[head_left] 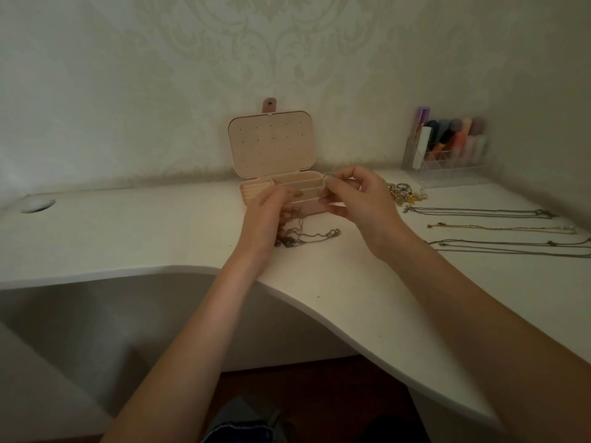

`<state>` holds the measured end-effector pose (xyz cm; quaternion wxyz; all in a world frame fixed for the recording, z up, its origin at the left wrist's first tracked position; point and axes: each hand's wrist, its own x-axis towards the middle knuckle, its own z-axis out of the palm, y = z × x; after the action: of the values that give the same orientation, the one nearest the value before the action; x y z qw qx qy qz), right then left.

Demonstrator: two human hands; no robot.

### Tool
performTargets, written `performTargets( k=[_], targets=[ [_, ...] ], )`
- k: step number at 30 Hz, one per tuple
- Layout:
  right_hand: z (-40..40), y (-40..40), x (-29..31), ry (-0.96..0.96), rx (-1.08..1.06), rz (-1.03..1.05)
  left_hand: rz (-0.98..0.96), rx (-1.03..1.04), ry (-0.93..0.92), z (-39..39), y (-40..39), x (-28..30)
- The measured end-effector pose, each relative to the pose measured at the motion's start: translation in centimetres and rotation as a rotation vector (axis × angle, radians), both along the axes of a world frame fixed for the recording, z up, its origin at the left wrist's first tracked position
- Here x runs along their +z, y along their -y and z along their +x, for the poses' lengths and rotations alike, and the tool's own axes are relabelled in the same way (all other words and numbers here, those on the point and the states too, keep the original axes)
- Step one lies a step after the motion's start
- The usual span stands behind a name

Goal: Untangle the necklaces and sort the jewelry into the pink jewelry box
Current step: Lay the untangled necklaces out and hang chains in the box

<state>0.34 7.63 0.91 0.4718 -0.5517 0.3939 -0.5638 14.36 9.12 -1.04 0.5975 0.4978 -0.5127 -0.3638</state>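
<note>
Dark fabric at my lap (243,420) is sitting nearest, cut off by the bottom edge and too dim to make out. Both my forearms are reaching over the curved edge of the white tabletop (128,238). My left hand (267,211) is curling its fingers around a tangled clump of chains (300,233), part of which is trailing onto the tabletop; the hand is hiding how the strands are knotted. My right hand (358,195) is pinching a thin strand between thumb and forefinger, just in front of the pink jewelry box (271,145). That box is standing open against the wall, its lid upright, and my hands are covering much of its tray; the compartments I can see are showing nothing inside. To the right, a small heap of jewelry (404,191) is lying blurred, and three straightened necklaces (479,212) are lying side by side, running off the frame's right edge. A clear organizer (447,151) is holding upright colored tubes, too blurred to identify.
</note>
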Motion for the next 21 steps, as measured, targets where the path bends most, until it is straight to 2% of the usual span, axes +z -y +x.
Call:
performTargets(
  k=[4, 6, 8, 10, 12, 14, 18, 19, 21],
  targets=[
    [-0.2, -0.3, 0.9, 0.086, 0.05, 0.011, -0.065, -0.066, 0.181, -0.2, 0.2, -0.5],
    [-0.3, -0.3, 1.1, 0.136, 0.066, 0.052, -0.094, -0.041, 0.197, 0.1, 0.5, -0.9],
    [-0.5, -0.1, 1.1, 0.197, 0.099, 0.086, -0.117, 0.057, 0.193, 0.1, 0.8, -1.1],
    [-0.5, -0.1, 1.1, 0.211, 0.124, 0.101, -0.171, 0.237, 0.274, 0.2, 0.8, -1.1],
    [-0.6, -0.1, 1.1, 0.117, 0.106, 0.079, -0.215, 0.346, 0.378, 0.3, 0.8, -1.3],
    [-0.9, -0.1, 1.2, -0.049, 0.052, -0.021, -0.212, 0.372, 0.405, 0.1, 0.7, -1.5],
    [-1.7, -0.1, 0.9, -0.625, -0.028, -0.374, -0.309, 0.414, 0.118, -0.1, 0.1, -1.2],
    [-1.5, -0.1, 0.8, -0.688, -0.033, -0.388, -0.327, 0.406, 0.083, -0.2, -0.1, -1.1],
    [-1.4, 0.1, 0.5, -0.694, -0.089, -0.422, -0.288, 0.353, 0.028, -0.2, -0.1, -1.0]
  ],
)
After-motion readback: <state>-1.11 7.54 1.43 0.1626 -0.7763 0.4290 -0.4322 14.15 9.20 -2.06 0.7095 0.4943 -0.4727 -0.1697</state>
